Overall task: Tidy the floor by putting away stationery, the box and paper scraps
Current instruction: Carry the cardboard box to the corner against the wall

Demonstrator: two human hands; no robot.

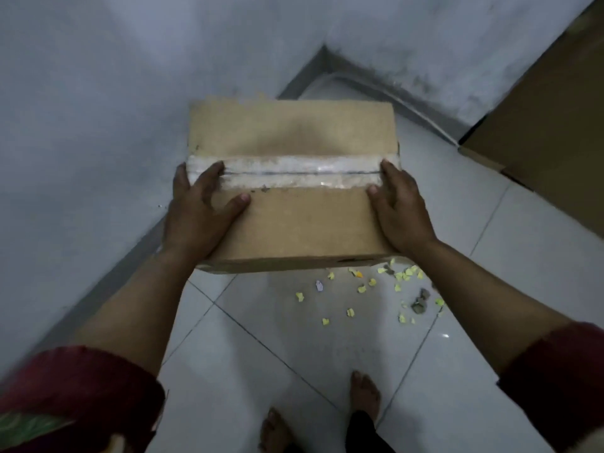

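A brown cardboard box [294, 220] with a strip of clear tape across its closed top is held up above the white tiled floor, in front of me. My left hand [199, 210] grips its left side with the thumb lying on top. Opposite, my right hand [400, 210] clasps the right side the same way. Several small yellow paper scraps [402, 276] lie scattered on the tiles below and to the right of the box, with a few grey bits among them. No stationery is visible.
Grey walls meet in a corner [323, 50] just beyond the box. A large brown cardboard panel [549, 125] stands at the right. My bare feet [364, 393] stand on the floor tiles [248, 371] near the bottom.
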